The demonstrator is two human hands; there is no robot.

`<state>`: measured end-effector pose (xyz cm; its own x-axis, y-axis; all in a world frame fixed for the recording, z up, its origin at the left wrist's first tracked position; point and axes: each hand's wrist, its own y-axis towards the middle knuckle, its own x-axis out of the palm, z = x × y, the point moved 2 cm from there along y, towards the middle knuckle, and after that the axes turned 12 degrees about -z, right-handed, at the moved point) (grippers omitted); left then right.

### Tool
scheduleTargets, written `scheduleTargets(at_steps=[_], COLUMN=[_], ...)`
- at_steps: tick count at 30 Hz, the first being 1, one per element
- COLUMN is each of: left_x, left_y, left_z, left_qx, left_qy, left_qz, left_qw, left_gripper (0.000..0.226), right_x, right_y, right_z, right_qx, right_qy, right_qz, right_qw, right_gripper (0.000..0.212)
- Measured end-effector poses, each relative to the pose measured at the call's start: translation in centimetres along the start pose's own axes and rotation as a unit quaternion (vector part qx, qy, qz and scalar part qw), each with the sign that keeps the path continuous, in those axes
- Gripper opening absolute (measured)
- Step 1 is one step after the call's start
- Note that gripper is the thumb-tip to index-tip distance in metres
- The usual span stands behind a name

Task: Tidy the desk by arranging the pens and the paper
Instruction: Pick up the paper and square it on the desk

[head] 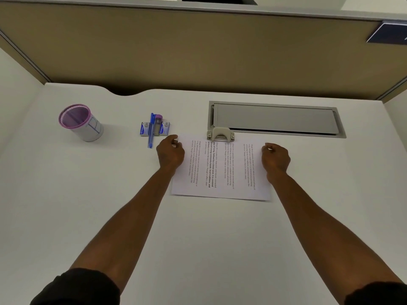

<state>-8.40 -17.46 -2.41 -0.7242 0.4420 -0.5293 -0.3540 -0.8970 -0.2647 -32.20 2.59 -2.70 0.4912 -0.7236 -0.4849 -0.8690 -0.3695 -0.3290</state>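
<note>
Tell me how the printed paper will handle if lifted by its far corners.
The paper looks like thin sheets, so it will probably sag. The left hand and right hand grip opposite corners, which should steady it. Its edge under the hole punch may snag.

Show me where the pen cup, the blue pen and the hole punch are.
pen cup (92,128): head view, on its outer mesh wall.
blue pen (151,130): head view, on the middle of its barrel.
hole punch (221,133): head view, on its beige top handle.
</note>
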Motion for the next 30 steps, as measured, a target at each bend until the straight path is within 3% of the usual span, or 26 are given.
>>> scheduleTargets(at_steps=[7,30], left_x=[-0.13,-0.61], left_y=[0.11,0.36], left_z=[-0.05,-0.55], left_qx=[-0.003,-0.006], left_qy=[0.011,-0.022], left_qz=[0.021,0.013], left_qw=[1.000,1.000], left_gripper=[0.029,0.029], right_x=[0.27,0.54], right_y=[-0.35,0.05], right_z=[-0.35,-0.26], right_qx=[-0.036,-0.027], right_qy=[-0.079,-0.081], right_qz=[0.020,0.020], right_qw=[0.996,0.996], right_gripper=[0.029,0.023])
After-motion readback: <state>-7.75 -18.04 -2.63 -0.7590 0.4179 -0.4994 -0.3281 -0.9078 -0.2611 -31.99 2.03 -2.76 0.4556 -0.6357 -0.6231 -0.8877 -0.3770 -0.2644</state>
